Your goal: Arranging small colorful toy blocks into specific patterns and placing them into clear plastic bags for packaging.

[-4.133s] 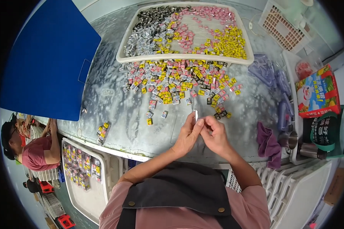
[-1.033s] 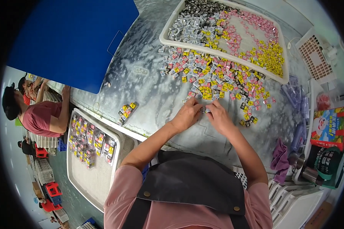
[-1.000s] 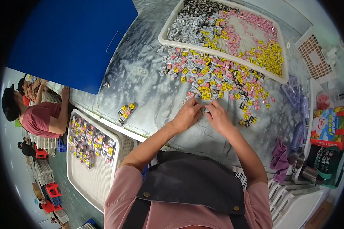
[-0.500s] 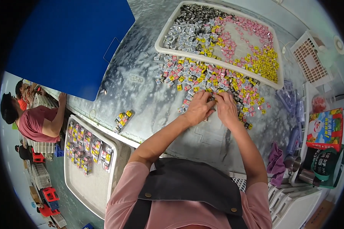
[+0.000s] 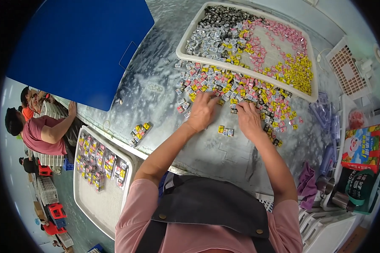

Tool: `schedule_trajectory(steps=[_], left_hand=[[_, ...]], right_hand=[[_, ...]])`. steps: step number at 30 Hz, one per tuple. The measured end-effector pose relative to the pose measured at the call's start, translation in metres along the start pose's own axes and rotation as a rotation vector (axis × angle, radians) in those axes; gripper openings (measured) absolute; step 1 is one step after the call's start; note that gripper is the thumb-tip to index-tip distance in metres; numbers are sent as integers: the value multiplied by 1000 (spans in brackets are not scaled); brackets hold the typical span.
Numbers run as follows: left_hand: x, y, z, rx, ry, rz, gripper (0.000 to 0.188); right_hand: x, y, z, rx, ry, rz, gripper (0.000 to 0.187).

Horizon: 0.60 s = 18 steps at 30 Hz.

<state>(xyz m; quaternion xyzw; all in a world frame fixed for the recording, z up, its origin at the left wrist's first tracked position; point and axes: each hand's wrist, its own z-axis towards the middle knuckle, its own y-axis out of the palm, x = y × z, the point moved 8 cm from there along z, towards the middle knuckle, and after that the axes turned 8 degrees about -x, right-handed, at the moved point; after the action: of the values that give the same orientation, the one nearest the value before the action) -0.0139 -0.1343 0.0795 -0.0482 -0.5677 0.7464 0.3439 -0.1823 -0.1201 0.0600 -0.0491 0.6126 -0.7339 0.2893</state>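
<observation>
Left hand, palm down, bent fingers among the packs; right hand alongside, likewise! Pinching? Can't tell for either. Packs lie well in from the tabletop's near edge.

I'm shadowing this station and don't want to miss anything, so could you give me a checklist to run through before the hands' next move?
1. Left hand at the loose pieces: ok.
2. Right hand at the pile's near edge: ok.
3. Piece gripped in either hand: cannot tell, fingertips unclear.
4. Small group apart from the pile: ok.
5. Loose pieces sorted by colour: not ok, mixed.
6. Purple cloth away from the pieces: ok.
</observation>
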Motion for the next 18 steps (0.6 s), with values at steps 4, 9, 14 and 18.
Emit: schedule_trajectory(steps=[4, 9, 14, 18], left_hand=[[20, 21, 2, -11, 85, 4, 35], [17, 18, -17, -57, 70, 26, 33], [12, 10, -43, -171, 65, -66, 29], [29, 4, -57, -216, 69, -122, 30]], right_hand=[[0, -4, -13, -39, -23, 47, 26], [1, -19, -33, -83, -64, 92, 20], [-13, -29, -46, -199, -73, 220, 18], [-20, -20, -55, -229, -58, 266, 21]])
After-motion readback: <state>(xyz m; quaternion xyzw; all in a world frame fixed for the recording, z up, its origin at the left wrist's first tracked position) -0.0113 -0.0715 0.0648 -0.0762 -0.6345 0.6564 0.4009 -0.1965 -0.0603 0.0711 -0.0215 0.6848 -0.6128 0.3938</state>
